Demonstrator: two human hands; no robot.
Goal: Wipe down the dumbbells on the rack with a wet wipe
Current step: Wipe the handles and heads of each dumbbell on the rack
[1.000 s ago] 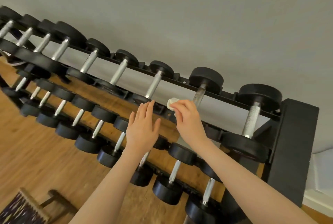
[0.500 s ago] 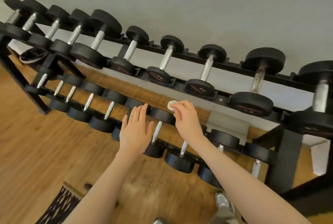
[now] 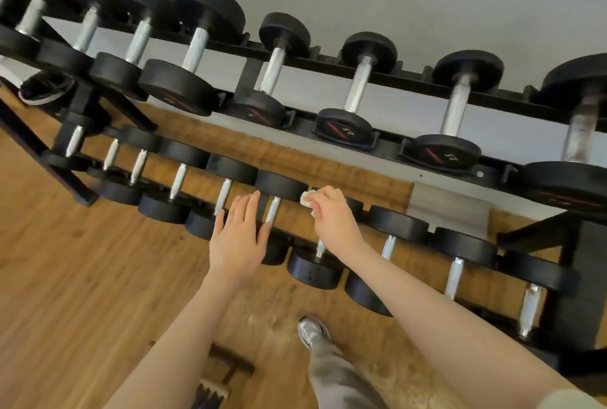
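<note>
A black two-tier rack holds rows of black dumbbells with silver handles. My right hand pinches a small crumpled white wet wipe over the lower tier, beside the far head of a small dumbbell. That hand hides the dumbbell beneath it except its near head. My left hand hovers flat with straight fingers over the lower row, just left of the silver handle. Larger dumbbells line the upper tier.
Wooden floor spreads below the rack. My shoe and trouser leg stand close to the lower tier. A dark shoe lies behind the rack at left. A patterned mat edge sits at the bottom. A grey wall rises behind.
The view has tilted down from the upper tier to the lower one. Both hands now hover over the lower row, the right still pinching the wipe.
</note>
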